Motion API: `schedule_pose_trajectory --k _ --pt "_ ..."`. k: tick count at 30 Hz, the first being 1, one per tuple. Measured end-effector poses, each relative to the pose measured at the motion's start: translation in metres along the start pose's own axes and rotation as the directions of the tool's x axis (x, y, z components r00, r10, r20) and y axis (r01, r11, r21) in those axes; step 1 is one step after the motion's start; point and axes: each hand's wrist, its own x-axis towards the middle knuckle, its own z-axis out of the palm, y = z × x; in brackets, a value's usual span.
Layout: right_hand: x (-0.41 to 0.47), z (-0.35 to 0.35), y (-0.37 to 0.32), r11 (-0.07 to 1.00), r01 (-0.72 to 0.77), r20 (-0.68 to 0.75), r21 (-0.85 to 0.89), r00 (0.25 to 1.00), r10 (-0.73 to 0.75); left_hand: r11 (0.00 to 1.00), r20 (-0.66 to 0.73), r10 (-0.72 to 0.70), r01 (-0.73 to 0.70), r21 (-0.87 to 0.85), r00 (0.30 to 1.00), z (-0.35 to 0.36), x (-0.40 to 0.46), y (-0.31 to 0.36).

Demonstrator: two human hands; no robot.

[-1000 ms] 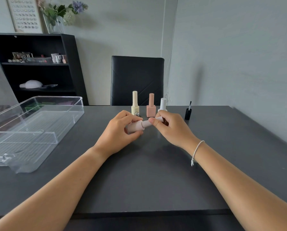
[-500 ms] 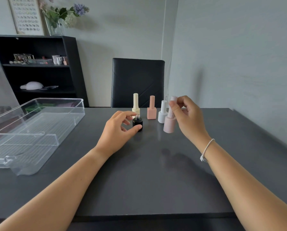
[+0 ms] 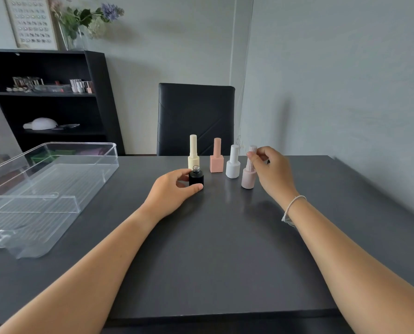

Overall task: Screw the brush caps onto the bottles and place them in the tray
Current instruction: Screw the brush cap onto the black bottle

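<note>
Left grip: the left hand (image 3: 171,192) curls thumb and fingers round the black bottle (image 3: 196,179), which stands uncapped on the table (image 3: 225,249), its threaded neck bare.
Right grip: the right hand (image 3: 272,172) pinches the ribbed cap of the mauve bottle (image 3: 248,173) near its top; the bottle stands upright, its base apparently on the table.
Row behind: a cream bottle (image 3: 193,153), a peach bottle (image 3: 216,156) and a white bottle (image 3: 233,162), all capped and upright, just beyond the hands.
Black cap: hidden behind the right hand; I cannot tell where it lies.
Handling: these look small, light and stiff, probably glass, so a fall could crack one. The tall caps make them top-heavy and easy to tip. I would hold the squat body while turning, and grip the cap by its ribs.
Tray: the tray (image 3: 97,169), of clear plastic, sits well to the left with no bottle in it.
Surface: dark, smooth, faintly glossy, likely slippery.
Room: a black chair (image 3: 195,119) at the far edge, a black shelf (image 3: 47,97) to the left with flowers (image 3: 85,18) on top, pale walls.
</note>
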Motion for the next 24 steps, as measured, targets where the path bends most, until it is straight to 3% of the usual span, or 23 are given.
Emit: schedule_pose_trajectory --k 9,18,24 --pt "-0.001 0.002 0.0 1.0 -0.019 0.009 -0.012 1.0 0.019 0.999 -0.016 -0.014 0.015 0.047 1.0 0.004 0.01 0.001" --pt "0.011 -0.019 0.019 0.989 -0.125 -0.23 0.077 0.963 0.14 1.0 -0.035 -0.004 0.005 0.001 0.999 0.002 0.004 0.0" --pt "0.014 -0.013 0.041 0.955 -0.297 -0.056 -0.018 0.954 0.296 0.997 -0.032 0.014 -0.016 -0.074 0.999 0.002 0.0 0.003"
